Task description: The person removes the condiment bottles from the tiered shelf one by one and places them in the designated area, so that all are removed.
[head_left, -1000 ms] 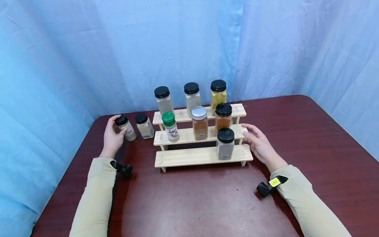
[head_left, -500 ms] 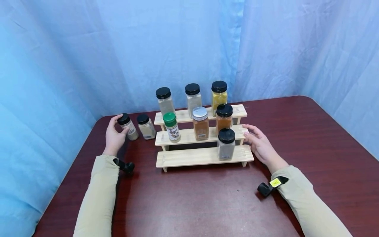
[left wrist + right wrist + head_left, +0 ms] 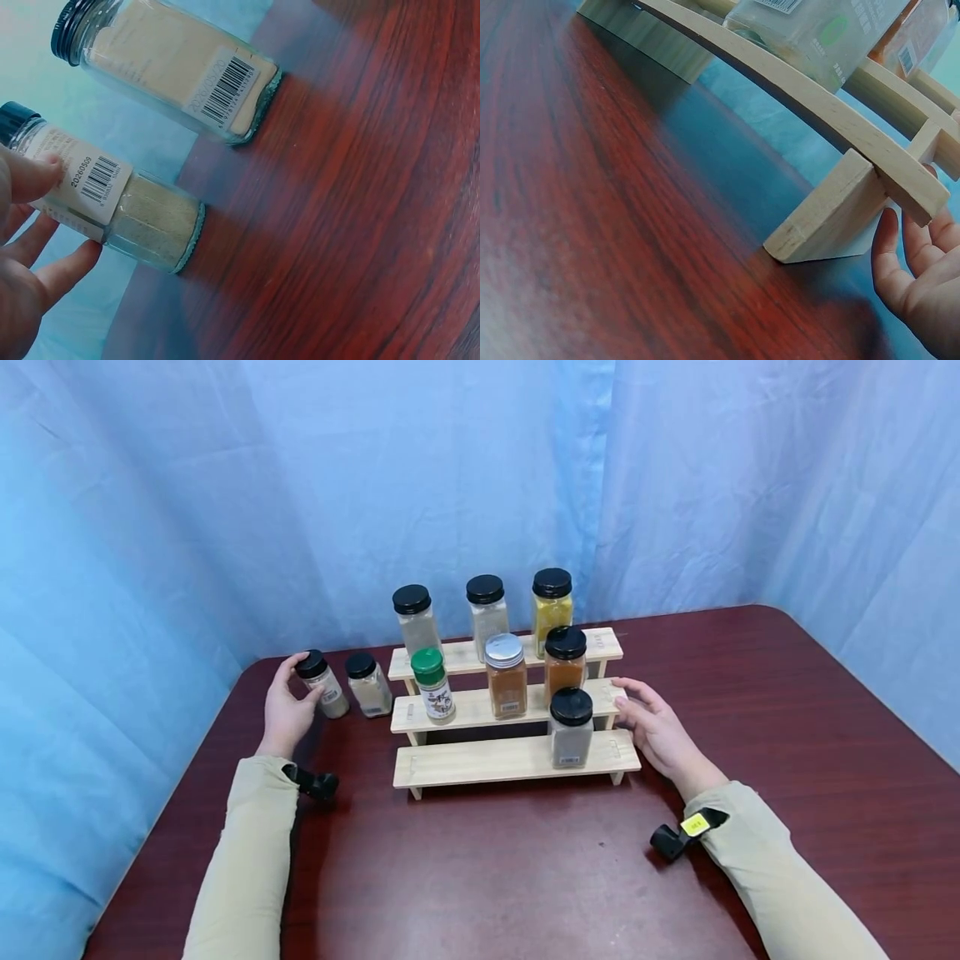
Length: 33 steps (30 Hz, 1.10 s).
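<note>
My left hand (image 3: 287, 714) grips a small round spice jar (image 3: 154, 217) with a black lid and pale powder inside. The jar stands on the table in the head view, fingers at its lid and side. Right next to it is a square spice jar (image 3: 370, 687) with a black lid and beige powder. My right hand (image 3: 658, 728) holds the right end of a three-step wooden spice rack (image 3: 480, 762), its fingers about the middle shelf's end. In the right wrist view the fingers (image 3: 889, 244) are beside the rack's leg.
Three black-lidded jars, one with yellow powder (image 3: 553, 612), stand on the top step. The middle step bears a green-capped bottle (image 3: 437, 693), a silver-lidded jar (image 3: 507, 685) and a black-lidded orange jar (image 3: 564, 672). A grey-powder jar (image 3: 571, 739) occupies the lower step's right end. Blue curtains (image 3: 450, 485) hang behind.
The whole head view shifts slightly between frames. Both hands stay where they are, the left on the round spice jar and the right on the rack.
</note>
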Each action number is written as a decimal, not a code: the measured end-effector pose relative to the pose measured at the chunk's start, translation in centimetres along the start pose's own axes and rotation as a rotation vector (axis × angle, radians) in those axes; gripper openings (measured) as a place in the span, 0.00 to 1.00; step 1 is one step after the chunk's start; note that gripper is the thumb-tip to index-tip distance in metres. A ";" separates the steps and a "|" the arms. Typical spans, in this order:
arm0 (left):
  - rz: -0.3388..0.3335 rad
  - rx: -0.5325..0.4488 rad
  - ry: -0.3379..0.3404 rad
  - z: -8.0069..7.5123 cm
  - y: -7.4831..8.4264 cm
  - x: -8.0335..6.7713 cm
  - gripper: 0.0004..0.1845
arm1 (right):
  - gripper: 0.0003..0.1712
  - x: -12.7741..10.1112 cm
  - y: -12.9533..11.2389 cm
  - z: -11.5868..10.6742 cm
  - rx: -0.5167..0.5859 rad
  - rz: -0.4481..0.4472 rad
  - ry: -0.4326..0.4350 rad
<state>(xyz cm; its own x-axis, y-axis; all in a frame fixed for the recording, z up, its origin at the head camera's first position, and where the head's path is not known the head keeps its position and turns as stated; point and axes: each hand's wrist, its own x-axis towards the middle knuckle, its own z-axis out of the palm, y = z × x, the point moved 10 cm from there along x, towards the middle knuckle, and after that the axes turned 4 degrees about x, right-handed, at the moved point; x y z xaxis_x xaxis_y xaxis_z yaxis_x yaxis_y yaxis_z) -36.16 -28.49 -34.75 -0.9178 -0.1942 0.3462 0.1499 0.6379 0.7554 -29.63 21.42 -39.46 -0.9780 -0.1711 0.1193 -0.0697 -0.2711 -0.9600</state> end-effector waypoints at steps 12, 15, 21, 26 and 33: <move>0.010 -0.012 -0.045 -1.1 1.1 -0.3 0.36 | 0.13 -0.1 -0.2 0.2 0.021 -0.015 -0.004; -0.002 -0.053 -0.016 -1.8 1.7 -0.5 0.36 | 0.13 0.0 -0.3 0.1 0.020 -0.014 -0.003; 0.004 -0.084 0.013 -2.8 3.2 -1.3 0.34 | 0.13 0.0 -0.1 0.0 0.018 -0.001 0.003; 0.050 -0.097 0.001 -3.2 5.0 -2.0 0.33 | 0.13 0.0 -0.1 0.0 0.016 0.002 0.010; 0.111 -0.098 0.012 -3.9 7.7 -3.3 0.31 | 0.13 0.0 -0.1 0.1 0.022 0.001 0.005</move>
<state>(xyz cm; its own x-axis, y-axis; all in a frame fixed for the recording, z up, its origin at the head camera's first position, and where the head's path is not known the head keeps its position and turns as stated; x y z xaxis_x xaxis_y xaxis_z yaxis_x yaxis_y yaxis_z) -30.52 -25.84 -27.96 -0.8891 -0.1362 0.4369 0.2857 0.5806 0.7624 -29.56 21.36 -39.30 -0.9790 -0.1671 0.1171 -0.0643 -0.2920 -0.9543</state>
